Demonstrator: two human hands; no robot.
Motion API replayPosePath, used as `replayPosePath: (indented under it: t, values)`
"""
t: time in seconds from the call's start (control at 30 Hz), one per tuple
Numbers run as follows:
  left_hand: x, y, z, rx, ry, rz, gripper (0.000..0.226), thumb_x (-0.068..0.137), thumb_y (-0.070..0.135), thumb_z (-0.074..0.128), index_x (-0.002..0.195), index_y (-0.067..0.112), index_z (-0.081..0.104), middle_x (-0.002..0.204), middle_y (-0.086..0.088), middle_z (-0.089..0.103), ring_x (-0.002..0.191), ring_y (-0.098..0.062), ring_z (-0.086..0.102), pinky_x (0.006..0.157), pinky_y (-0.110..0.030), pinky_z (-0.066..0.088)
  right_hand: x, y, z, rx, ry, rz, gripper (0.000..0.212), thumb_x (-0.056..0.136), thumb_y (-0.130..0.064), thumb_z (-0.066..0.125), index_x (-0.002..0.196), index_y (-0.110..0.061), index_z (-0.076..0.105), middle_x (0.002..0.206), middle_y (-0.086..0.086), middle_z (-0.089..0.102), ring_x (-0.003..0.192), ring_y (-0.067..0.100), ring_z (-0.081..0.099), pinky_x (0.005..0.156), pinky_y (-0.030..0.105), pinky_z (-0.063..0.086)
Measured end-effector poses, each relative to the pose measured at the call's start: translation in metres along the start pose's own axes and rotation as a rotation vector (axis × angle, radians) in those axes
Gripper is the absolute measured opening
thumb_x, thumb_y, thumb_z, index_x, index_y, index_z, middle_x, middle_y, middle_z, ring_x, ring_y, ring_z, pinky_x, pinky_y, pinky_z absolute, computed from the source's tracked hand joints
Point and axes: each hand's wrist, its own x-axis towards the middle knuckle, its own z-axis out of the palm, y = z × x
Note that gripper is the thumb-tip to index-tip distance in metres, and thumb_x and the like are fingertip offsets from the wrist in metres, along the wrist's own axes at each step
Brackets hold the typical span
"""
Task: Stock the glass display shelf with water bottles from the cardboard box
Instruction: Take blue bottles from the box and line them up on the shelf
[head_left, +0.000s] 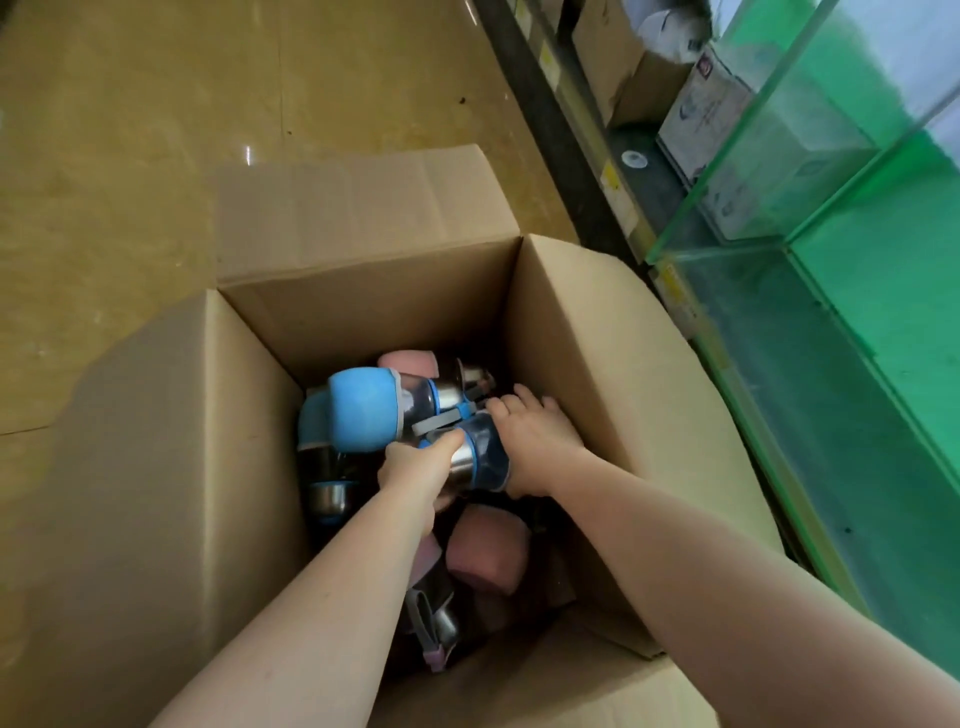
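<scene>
An open cardboard box (597, 332) stands on the floor, holding several water bottles with steel bodies and blue or pink sleeves. My left hand (415, 475) grips a steel bottle with a blue band and dark translucent cap (480, 460), thumb laid over its top. My right hand (537, 441) lies against the cap end of that bottle, its fingers stretched forward into the box. A large light-blue bottle (363, 410) lies just behind my left hand, and a pink one (488, 556) lies below my wrists. The green-tinted glass display shelf (857, 291) is to the right of the box.
The box flaps (353, 208) are spread outward on all sides. Cardboard cartons (623, 67) and white packaged goods (706, 114) sit on a low dark rack behind the glass. Tan floor (156, 130) stretches to the left and behind the box.
</scene>
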Motion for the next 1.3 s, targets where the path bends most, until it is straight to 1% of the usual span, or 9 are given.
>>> replayPosePath:
  t: [0.1, 0.27, 0.4, 0.57, 0.7, 0.87, 1.03, 1.2, 1.3]
  values:
    - [-0.01, 0.009, -0.004, 0.012, -0.027, 0.022, 0.059, 0.073, 0.027, 0.075, 0.119, 0.008, 0.044, 0.12, -0.009, 0.053, 0.105, -0.03, 0.057, 0.064, -0.034, 0.055, -0.013, -0.001, -0.001, 0.167, 0.028, 0.013, 0.09, 0.069, -0.033, 0.076, 0.141, -0.012, 0.026, 0.145, 0.006, 0.032, 0.142, 0.026, 0.018, 0.114, 0.038, 0.024]
    - [-0.043, 0.046, -0.018, 0.208, 0.065, 0.264, 0.055, 0.072, 0.039, 0.074, 0.111, 0.016, 0.043, 0.111, -0.007, 0.053, 0.1, -0.028, 0.057, 0.088, -0.041, 0.053, -0.029, -0.005, -0.028, 0.513, 0.157, 0.01, 0.087, 0.063, -0.028, 0.078, 0.137, -0.018, 0.033, 0.132, 0.003, 0.036, 0.121, 0.019, 0.044, 0.098, 0.023, 0.039]
    - [-0.082, 0.101, -0.035, 0.393, 0.124, 0.536, 0.056, 0.072, 0.049, 0.072, 0.111, 0.018, 0.046, 0.109, 0.0, 0.051, 0.095, -0.019, 0.051, 0.081, -0.029, 0.042, -0.036, -0.013, -0.079, 0.674, 0.302, 0.001, 0.087, 0.063, -0.031, 0.081, 0.136, -0.02, 0.035, 0.129, -0.001, 0.037, 0.125, 0.011, 0.035, 0.096, 0.013, 0.033]
    - [-0.153, 0.18, -0.058, 0.402, 0.127, 0.762, 0.058, 0.066, 0.042, 0.079, 0.111, 0.02, 0.05, 0.117, -0.002, 0.051, 0.103, -0.021, 0.054, 0.086, -0.031, 0.045, -0.071, -0.023, -0.182, 0.762, 0.381, 0.026, 0.087, 0.064, -0.034, 0.084, 0.135, -0.017, 0.036, 0.108, -0.012, 0.032, 0.115, 0.01, 0.038, 0.093, 0.013, 0.032]
    - [-0.232, 0.252, -0.076, 0.329, 0.057, 0.821, 0.067, 0.061, 0.04, 0.083, 0.116, 0.022, 0.049, 0.118, -0.002, 0.054, 0.104, -0.019, 0.057, 0.088, -0.033, 0.05, -0.114, -0.029, -0.279, 0.82, 0.379, 0.074, 0.089, 0.062, -0.036, 0.085, 0.135, -0.021, 0.034, 0.111, -0.009, 0.03, 0.107, 0.008, 0.042, 0.085, 0.016, 0.036]
    - [-0.353, 0.347, -0.099, 0.316, 0.044, 0.891, 0.064, 0.063, 0.041, 0.082, 0.116, 0.02, 0.052, 0.112, 0.003, 0.059, 0.1, -0.015, 0.059, 0.07, -0.018, 0.044, -0.186, -0.028, -0.413, 0.864, 0.406, 0.053, 0.083, 0.064, -0.036, 0.083, 0.133, -0.024, 0.037, 0.114, -0.009, 0.033, 0.106, 0.005, 0.042, 0.086, 0.016, 0.035]
    - [-0.472, 0.436, -0.12, 0.356, -0.031, 1.017, 0.072, 0.066, 0.032, 0.083, 0.127, 0.018, 0.046, 0.125, 0.0, 0.053, 0.111, -0.017, 0.054, 0.086, -0.025, 0.047, -0.257, -0.026, -0.54, 0.887, 0.469, 0.058, 0.082, 0.063, -0.038, 0.082, 0.131, -0.027, 0.038, 0.115, -0.01, 0.036, 0.102, 0.006, 0.045, 0.082, 0.02, 0.04]
    - [-0.569, 0.506, -0.135, 0.37, -0.027, 1.148, 0.074, 0.066, 0.033, 0.082, 0.127, 0.015, 0.044, 0.128, -0.005, 0.049, 0.113, -0.021, 0.053, 0.094, -0.036, 0.05, -0.316, -0.029, -0.641, 0.879, 0.568, 0.05, 0.08, 0.066, -0.04, 0.081, 0.132, -0.025, 0.038, 0.119, -0.005, 0.04, 0.106, 0.008, 0.044, 0.087, 0.023, 0.041]
    - [-0.616, 0.535, -0.145, 0.374, -0.022, 1.236, 0.077, 0.066, 0.033, 0.083, 0.129, 0.014, 0.043, 0.13, -0.007, 0.048, 0.114, -0.022, 0.053, 0.093, -0.034, 0.048, -0.346, -0.034, -0.685, 0.877, 0.65, 0.058, 0.076, 0.067, -0.039, 0.081, 0.129, -0.023, 0.041, 0.119, -0.005, 0.042, 0.103, 0.008, 0.042, 0.084, 0.024, 0.038]
